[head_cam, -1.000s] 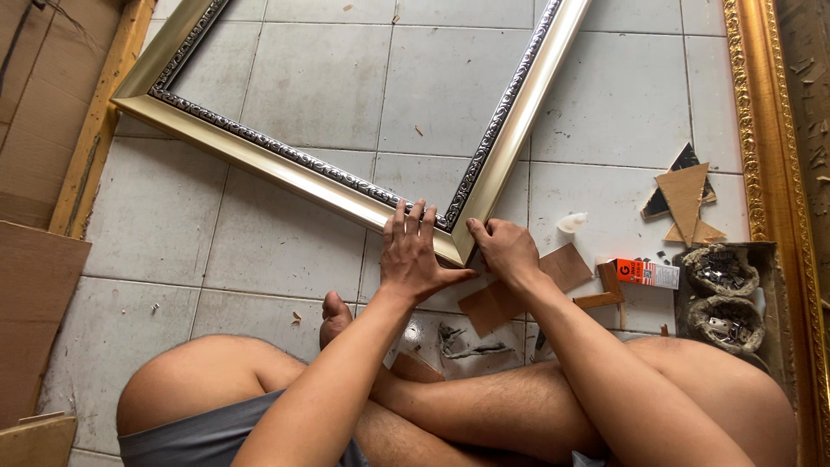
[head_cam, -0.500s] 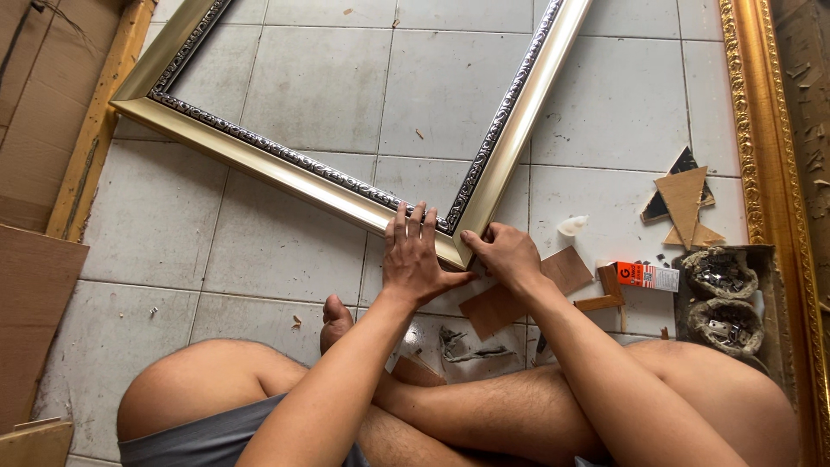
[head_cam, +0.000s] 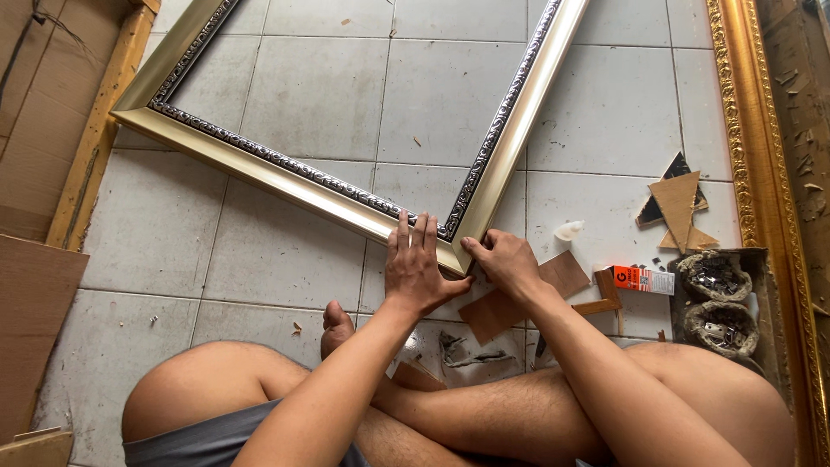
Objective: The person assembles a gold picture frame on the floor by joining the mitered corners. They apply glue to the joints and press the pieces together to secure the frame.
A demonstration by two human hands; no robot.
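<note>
Head view: my left hand (head_cam: 418,268) lies flat, fingers together, on the gold picture frame (head_cam: 285,173) corner on the tiled floor (head_cam: 605,130); my right hand (head_cam: 506,264) curls against it, fingertips hidden. Frame's top cut off. Two staple-filled tubs (head_cam: 716,298), one glue tube (head_cam: 644,279).

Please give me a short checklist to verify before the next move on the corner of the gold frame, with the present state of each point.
1. Left hand flat on the frame at the corner: ok.
2. Right hand pressing the corner from the other side: ok.
3. Corner joint closed without gap: cannot tell, the hands cover it.
4. Frame lying flat on the tiled floor: ok.
5. Glue tube within reach by the right arm: ok.
6. Floor near the corner free of scraps: not ok, brown board pieces lie under the right wrist.
</note>
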